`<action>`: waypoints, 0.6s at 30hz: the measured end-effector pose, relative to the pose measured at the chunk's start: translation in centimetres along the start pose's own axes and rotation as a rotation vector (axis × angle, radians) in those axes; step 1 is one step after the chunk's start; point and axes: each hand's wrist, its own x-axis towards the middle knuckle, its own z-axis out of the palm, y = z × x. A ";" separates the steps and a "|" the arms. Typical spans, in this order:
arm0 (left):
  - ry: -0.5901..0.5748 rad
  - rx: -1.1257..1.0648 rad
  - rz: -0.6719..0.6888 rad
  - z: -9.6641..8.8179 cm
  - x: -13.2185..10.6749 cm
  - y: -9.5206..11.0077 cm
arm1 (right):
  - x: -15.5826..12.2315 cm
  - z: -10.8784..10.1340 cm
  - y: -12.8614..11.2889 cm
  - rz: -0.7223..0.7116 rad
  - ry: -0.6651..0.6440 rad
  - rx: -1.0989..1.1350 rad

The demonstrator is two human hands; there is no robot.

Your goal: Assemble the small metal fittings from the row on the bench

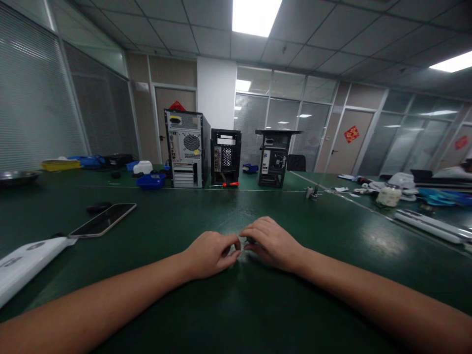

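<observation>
My left hand (211, 254) and my right hand (272, 243) rest close together on the dark green table (236, 305), fingertips meeting in a pinch. Between them lies a small pale, shiny item (240, 250) that is too small and too hidden to name. Both hands have curled fingers pressed round it. My forearms stretch back toward the near edge of the table.
A phone (103, 220) and a white device (25, 260) lie at the left. Three computer cases (186, 147) (225, 156) (275, 157) stand at the back, with a red-handled screwdriver (228, 184) and a blue bin (150, 181) beside them. Clutter (391, 194) and a white bar (427, 225) sit at the right.
</observation>
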 end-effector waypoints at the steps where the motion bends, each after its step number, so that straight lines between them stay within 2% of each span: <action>1: 0.001 0.004 -0.004 -0.1 -0.1 0.1 | 0.0 -0.1 0.0 0.030 0.032 -0.013; 5: -0.022 0.020 0.005 -0.4 -0.3 0.3 | 0.3 -0.8 -0.5 0.099 0.072 0.024; 12: -0.055 -0.017 0.122 -0.6 0.2 0.6 | 0.2 -1.7 -1.2 -0.037 -0.107 0.098; 18: -0.052 0.026 0.174 0.1 0.7 0.6 | -0.5 -0.7 -0.7 -0.063 -0.108 -0.010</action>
